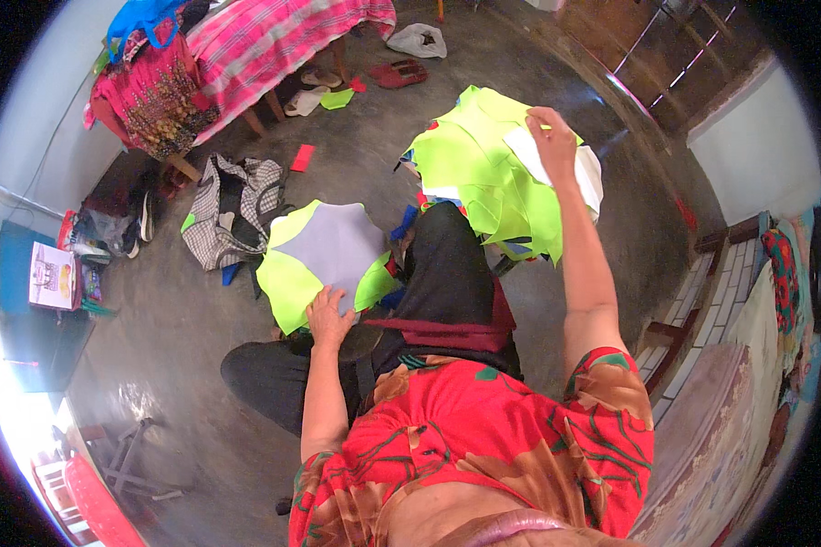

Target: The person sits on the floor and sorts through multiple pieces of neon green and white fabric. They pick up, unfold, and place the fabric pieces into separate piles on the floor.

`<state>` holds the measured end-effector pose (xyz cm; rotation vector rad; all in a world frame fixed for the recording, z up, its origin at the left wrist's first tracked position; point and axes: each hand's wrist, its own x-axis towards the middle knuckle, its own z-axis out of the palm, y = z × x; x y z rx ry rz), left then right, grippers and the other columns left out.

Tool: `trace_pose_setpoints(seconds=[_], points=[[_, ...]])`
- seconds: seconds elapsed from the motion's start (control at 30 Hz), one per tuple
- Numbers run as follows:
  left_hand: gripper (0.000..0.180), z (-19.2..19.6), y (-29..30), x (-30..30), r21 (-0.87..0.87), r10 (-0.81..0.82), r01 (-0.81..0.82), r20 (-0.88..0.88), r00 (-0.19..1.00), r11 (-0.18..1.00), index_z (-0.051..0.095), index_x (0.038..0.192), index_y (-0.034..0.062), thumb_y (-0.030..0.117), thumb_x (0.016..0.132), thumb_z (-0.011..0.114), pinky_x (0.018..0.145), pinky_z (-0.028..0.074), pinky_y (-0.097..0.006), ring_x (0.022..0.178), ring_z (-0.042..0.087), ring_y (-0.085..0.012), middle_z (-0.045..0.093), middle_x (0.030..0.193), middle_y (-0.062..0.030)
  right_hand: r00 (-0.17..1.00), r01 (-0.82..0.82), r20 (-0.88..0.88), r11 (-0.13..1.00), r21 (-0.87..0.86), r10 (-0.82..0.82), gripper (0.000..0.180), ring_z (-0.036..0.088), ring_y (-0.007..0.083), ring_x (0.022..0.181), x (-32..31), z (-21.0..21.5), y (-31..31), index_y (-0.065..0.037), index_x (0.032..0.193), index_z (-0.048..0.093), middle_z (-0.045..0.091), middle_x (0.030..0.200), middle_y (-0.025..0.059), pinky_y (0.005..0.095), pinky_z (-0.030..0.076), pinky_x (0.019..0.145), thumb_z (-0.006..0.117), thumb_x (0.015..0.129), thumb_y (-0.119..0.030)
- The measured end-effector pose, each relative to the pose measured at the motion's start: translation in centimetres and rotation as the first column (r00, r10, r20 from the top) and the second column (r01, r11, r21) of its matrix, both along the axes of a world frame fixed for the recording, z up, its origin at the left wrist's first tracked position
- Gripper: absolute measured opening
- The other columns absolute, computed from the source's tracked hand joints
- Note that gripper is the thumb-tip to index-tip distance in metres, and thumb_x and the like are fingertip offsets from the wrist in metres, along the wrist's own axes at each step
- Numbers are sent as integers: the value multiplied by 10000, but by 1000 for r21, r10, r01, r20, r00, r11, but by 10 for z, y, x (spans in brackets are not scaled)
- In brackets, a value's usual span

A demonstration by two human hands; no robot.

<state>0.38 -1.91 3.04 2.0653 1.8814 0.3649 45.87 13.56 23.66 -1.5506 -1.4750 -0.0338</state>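
Note:
A piece of fabric with a grey middle and lime-yellow corners lies spread by my left knee. My left hand rests on its near edge, fingers apart on the cloth. To the right, a heap of lime-yellow fabric pieces covers most of a pile, with white cloth showing at its right side. At the heap's far right edge my right hand has its fingers bent and pinched together on a lime fabric piece. The fingertips partly hide what they grip.
A checked bag lies open on the floor at left, near a red scrap. Beyond it stands a bed with a pink checked cloth. Red shoes and a white plastic bag lie farther off.

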Motion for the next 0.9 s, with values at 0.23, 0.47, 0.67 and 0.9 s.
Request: trace_pose_setpoints(seconds=[0.23, 0.47, 0.67, 0.9], points=[[456, -5, -1, -3, -2, -5, 5, -4, 1000, 1000, 562, 1085, 166, 223, 656, 704, 999, 273, -433, 1203, 392, -251, 450, 1276, -83, 907, 260, 400, 922, -287, -132, 320, 587, 284, 950, 37, -35, 23, -102, 1010, 630, 631, 1026, 86, 398, 465, 789, 667, 750, -285], [462, 0, -2, -1, -13, -6, 5, -18, 1000, 1000, 553, 1088, 167, 211, 654, 706, 998, 270, -444, 1202, 388, -248, 441, 1269, -77, 860, 351, 465, 906, -237, -212, 168, 604, 298, 840, 37, -47, 26, -131, 904, 631, 637, 917, 74, 416, 472, 726, 588, 810, -264], [463, -5, -1, -1, 20, -8, 9, -12, 1000, 1000, 551, 1083, 165, 208, 650, 707, 994, 268, -454, 1205, 387, -258, 438, 1274, -82, 829, 424, 484, 879, -219, -279, 123, 616, 308, 776, 37, -44, 29, -143, 891, 596, 641, 853, 89, 433, 480, 675, 551, 842, -246], [448, -4, -3, -4, 34, -7, 6, 30, 1000, 999, 562, 1074, 144, 216, 656, 706, 979, 280, -446, 1198, 399, -261, 457, 1257, -88, 1000, 22, 12, 997, 75, -23, 119, 605, 250, 688, -33, 14, 30, -110, 892, 575, 611, 767, 96, 336, 452, 600, 529, 887, -220]])
